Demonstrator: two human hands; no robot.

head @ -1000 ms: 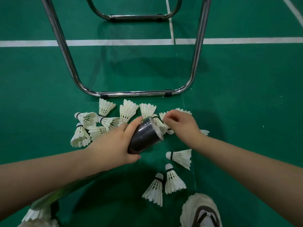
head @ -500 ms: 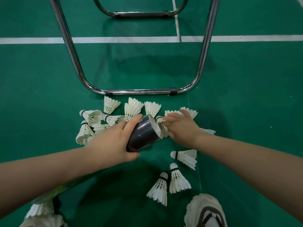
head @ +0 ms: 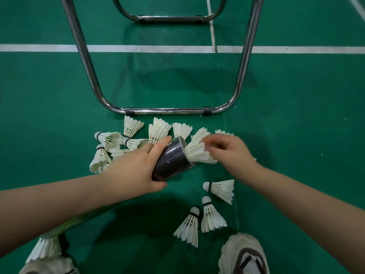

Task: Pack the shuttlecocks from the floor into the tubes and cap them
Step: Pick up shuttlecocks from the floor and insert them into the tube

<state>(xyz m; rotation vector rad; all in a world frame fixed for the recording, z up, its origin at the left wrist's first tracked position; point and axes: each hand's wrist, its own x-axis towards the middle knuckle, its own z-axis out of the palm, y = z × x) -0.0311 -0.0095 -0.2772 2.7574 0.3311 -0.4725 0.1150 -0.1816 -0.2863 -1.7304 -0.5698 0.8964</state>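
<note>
Left hand (head: 136,167) is gripping the black tube (head: 171,161) around its body, thumb underneath and fingers wrapped over the top, holding it just above the green floor (head: 296,115). The tube's long axis is running diagonally – closed end low and toward the person, open mouth pointing up and right, away from them. A shuttlecock (head: 197,152) is sitting at that mouth, nose end hidden inside and the feather skirt flaring out to the right. Right hand (head: 231,153) is pinching that skirt with curled fingers; it's blurred, so the exact finger contact isn't readable. A loose pile of shuttlecocks (head: 110,139) is lying on the floor behind and left of the tube – three more (head: 221,187) are lying apart to the lower right, near a white shoe (head: 245,256). A chrome chair frame (head: 167,111) is standing just beyond the pile
</note>
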